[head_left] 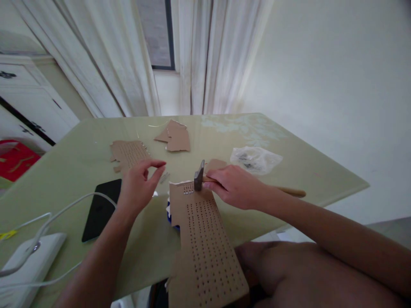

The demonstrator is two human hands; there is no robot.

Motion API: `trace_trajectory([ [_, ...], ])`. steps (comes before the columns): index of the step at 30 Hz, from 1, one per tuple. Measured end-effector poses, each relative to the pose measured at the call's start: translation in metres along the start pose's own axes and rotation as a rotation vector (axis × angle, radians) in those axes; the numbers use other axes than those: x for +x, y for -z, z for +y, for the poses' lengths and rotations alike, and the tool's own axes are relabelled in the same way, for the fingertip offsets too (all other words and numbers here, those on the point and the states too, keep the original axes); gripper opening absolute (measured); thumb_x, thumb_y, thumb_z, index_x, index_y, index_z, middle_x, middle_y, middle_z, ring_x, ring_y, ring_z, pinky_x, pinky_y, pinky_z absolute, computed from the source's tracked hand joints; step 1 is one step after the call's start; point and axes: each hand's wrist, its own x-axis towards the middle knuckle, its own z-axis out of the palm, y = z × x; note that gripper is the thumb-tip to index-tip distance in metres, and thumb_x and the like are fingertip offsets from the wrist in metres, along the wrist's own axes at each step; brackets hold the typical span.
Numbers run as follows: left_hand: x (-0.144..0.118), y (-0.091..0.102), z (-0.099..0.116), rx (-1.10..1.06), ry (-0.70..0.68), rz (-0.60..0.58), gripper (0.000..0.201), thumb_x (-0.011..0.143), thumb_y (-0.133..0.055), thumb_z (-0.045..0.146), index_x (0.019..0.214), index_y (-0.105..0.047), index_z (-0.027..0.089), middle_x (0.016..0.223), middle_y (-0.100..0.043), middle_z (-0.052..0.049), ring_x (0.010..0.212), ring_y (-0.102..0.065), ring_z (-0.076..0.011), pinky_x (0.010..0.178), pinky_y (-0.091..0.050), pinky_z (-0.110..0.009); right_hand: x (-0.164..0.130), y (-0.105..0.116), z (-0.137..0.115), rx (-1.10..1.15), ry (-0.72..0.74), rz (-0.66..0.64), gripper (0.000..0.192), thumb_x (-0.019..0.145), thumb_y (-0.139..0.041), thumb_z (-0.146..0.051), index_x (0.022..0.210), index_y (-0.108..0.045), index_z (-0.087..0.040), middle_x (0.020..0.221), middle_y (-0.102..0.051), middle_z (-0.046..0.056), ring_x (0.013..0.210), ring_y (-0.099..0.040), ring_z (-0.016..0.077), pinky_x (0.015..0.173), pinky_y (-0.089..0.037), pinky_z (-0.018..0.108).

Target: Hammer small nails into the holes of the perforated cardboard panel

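Note:
My right hand (236, 185) is wrapped round the wooden handle of a hammer (199, 176), close to its metal head. The head stands over the far end of a long piece of brown cardboard (208, 239), which carries rows of small dark holes or nail marks. Near that end, a short group of small shiny points shows. My left hand (141, 182) is held to the left of the cardboard, thumb and forefinger brought together in a pinch; anything between them is too small to make out. A few thin nails (165, 177) lie on the table just beyond its fingertips.
Flat on the table (141, 265) lie a perforated cardboard piece (130, 153), torn cardboard scraps (179, 137) and a clear plastic bag (256, 160). A black phone (102, 209) lies at left, crossed by a white cable, near a white power strip (35, 265). Something blue sits under the cardboard.

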Motion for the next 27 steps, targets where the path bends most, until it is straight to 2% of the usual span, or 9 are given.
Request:
trace_trajectory([
  [1,0.005,0.002,-0.008,0.127,0.057,0.003,0.031,0.099,-0.061,0.040,0.112,-0.083,0.022,0.107,-0.080,-0.009,0.089,-0.071,-0.0271,0.079,-0.054,-0.038,0.000,-0.002,0.000,-0.007,-0.008,-0.015,0.030,0.113,-0.056,-0.034,0.092,-0.070,-0.017,0.086,-0.075,0.007,0.080,-0.064,0.0200,0.072,-0.033,0.033],
  [3,0.012,0.001,-0.022,0.343,0.182,-0.107,0.033,0.099,-0.057,0.038,0.115,-0.082,0.023,0.117,-0.082,-0.012,0.107,-0.074,-0.0365,0.090,-0.056,-0.045,0.001,-0.005,-0.001,-0.009,-0.024,-0.032,0.032,0.114,-0.055,-0.036,0.093,-0.070,-0.018,0.086,-0.075,0.007,0.079,-0.065,0.0200,0.072,-0.033,0.033],
  [5,0.015,-0.003,-0.031,0.440,0.246,-0.227,0.035,0.100,-0.055,0.040,0.117,-0.081,0.022,0.119,-0.082,-0.014,0.112,-0.074,-0.0403,0.092,-0.057,-0.049,0.001,-0.006,-0.001,-0.006,-0.029,-0.036,0.032,0.114,-0.055,-0.037,0.093,-0.070,-0.018,0.088,-0.076,0.008,0.081,-0.066,0.0203,0.073,-0.033,0.033],
  [7,0.016,-0.010,-0.037,0.462,0.243,-0.270,0.036,0.101,-0.054,0.041,0.117,-0.079,0.021,0.118,-0.082,-0.016,0.112,-0.075,-0.0405,0.091,-0.057,-0.049,0.002,-0.006,0.000,0.002,-0.031,-0.037,0.032,0.114,-0.055,-0.036,0.094,-0.070,-0.018,0.091,-0.077,0.008,0.083,-0.067,0.0207,0.074,-0.035,0.033],
  [15,0.014,-0.026,-0.050,0.503,0.128,-0.250,0.030,0.101,-0.048,0.028,0.100,-0.076,0.018,0.113,-0.079,-0.023,0.107,-0.074,-0.0411,0.088,-0.056,-0.050,-0.001,0.002,0.001,-0.003,0.007,-0.021,0.031,0.113,-0.057,-0.035,0.092,-0.073,-0.018,0.089,-0.077,0.007,0.082,-0.065,0.0202,0.074,-0.035,0.032],
  [20,0.009,-0.027,-0.052,0.534,0.077,-0.195,0.034,0.102,-0.041,0.022,0.105,-0.074,0.012,0.116,-0.075,-0.031,0.118,-0.068,-0.0491,0.094,-0.052,-0.059,-0.006,0.012,0.003,-0.019,0.018,-0.052,0.033,0.112,-0.059,-0.033,0.087,-0.074,-0.017,0.082,-0.074,0.006,0.075,-0.061,0.0186,0.070,-0.033,0.032],
  [23,0.011,-0.023,-0.041,0.397,0.039,-0.103,0.033,0.104,-0.043,0.025,0.113,-0.072,0.013,0.109,-0.077,-0.026,0.110,-0.069,-0.0437,0.096,-0.051,-0.057,-0.009,0.015,0.005,-0.015,0.026,-0.058,0.033,0.112,-0.059,-0.033,0.088,-0.075,-0.016,0.081,-0.074,0.007,0.073,-0.060,0.0185,0.069,-0.032,0.032],
  [25,0.012,-0.021,-0.029,0.146,-0.034,-0.032,0.031,0.103,-0.049,0.029,0.119,-0.073,0.016,0.109,-0.078,-0.018,0.102,-0.070,-0.0345,0.095,-0.052,-0.050,-0.010,0.016,0.006,-0.010,0.033,-0.054,0.033,0.112,-0.060,-0.032,0.088,-0.075,-0.015,0.080,-0.073,0.007,0.072,-0.059,0.0182,0.068,-0.032,0.032],
  [27,0.008,-0.019,-0.014,-0.135,-0.116,-0.031,0.029,0.103,-0.055,0.036,0.118,-0.075,0.020,0.110,-0.078,-0.011,0.093,-0.069,-0.0265,0.087,-0.053,-0.041,-0.010,0.016,0.007,0.003,0.033,-0.052,0.032,0.111,-0.060,-0.031,0.088,-0.076,-0.015,0.079,-0.072,0.006,0.071,-0.058,0.0176,0.067,-0.031,0.031],
])
